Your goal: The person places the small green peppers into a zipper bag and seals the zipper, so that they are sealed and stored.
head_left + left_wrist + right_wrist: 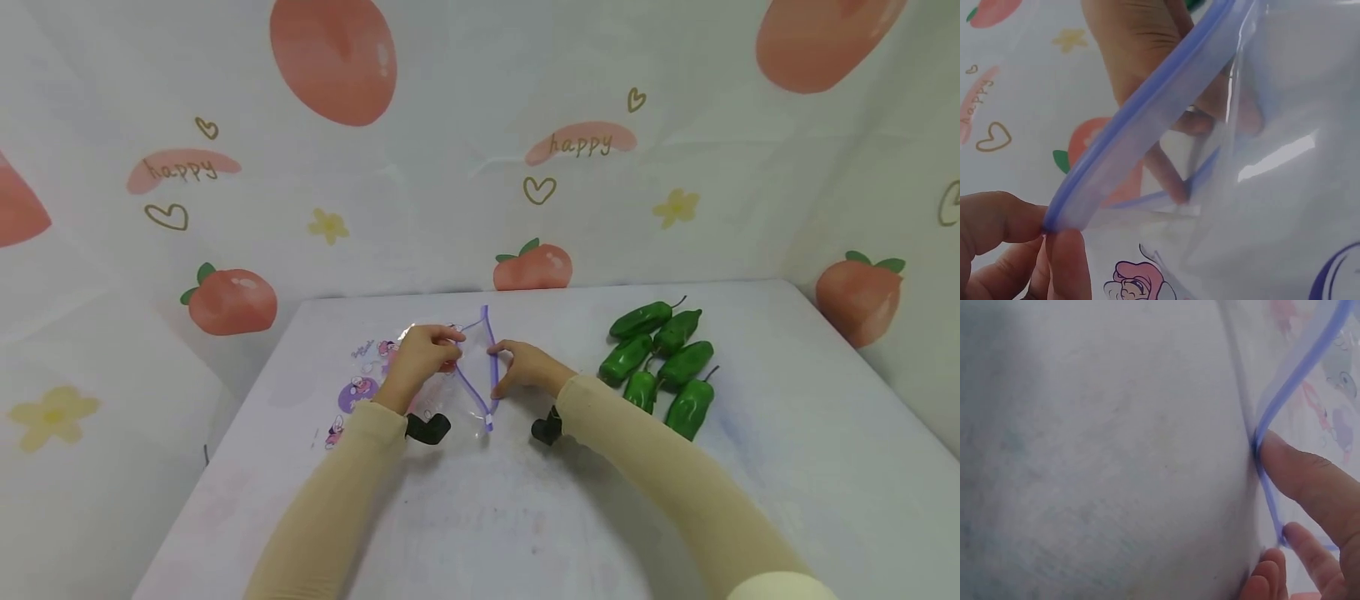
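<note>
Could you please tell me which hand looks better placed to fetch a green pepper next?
Probably the right hand: it is nearer the green peppers, while the left hand is farther off, pinching the bag at its rim. The right hand touches the rim too, so it would likely have to let go first.

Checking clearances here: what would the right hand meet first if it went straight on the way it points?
The right hand holds one purple rim of the bag; straight on, it would probably meet the opposite rim first, close to the left hand, though depth is unclear.
</note>
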A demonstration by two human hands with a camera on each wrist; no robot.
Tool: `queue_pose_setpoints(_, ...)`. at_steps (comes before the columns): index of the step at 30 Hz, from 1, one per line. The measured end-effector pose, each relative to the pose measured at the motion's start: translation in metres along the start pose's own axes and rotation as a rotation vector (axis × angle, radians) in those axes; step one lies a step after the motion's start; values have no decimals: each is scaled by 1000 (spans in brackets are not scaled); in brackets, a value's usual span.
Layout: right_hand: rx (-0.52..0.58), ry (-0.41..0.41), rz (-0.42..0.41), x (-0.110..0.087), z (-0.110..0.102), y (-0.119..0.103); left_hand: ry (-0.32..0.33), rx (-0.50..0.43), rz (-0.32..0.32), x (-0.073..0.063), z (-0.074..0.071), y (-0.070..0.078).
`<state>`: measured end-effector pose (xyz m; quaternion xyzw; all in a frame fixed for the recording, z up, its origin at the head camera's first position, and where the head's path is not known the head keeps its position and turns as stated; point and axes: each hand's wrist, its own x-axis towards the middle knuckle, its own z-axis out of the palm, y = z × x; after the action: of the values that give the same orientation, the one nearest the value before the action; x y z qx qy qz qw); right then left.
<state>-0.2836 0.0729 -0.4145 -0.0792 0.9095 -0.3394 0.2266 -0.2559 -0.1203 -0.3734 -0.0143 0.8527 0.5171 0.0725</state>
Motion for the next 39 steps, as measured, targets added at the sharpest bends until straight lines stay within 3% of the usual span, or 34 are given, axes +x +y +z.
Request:
queue_pose_setpoints(8, 65, -91, 17, 1, -11, 1, -21, -12, 16, 5, 6, -2)
queue_pose_setpoints(15, 113, -195, -4, -10, -25, -1, -23, -19, -9, 6, 6, -2)
queue_pose_setpoints(23, 216, -223, -119, -30, -50, -6, -25, -15, -19, 6, 7, 1)
queue_pose_setpoints(30, 213, -169, -205, -54, -73, -4, -30, -44, 6, 6, 8, 1)
queue_pose_setpoints(39, 139, 8, -244, -83, -92, 7, -37, -62, 13, 4, 7, 1)
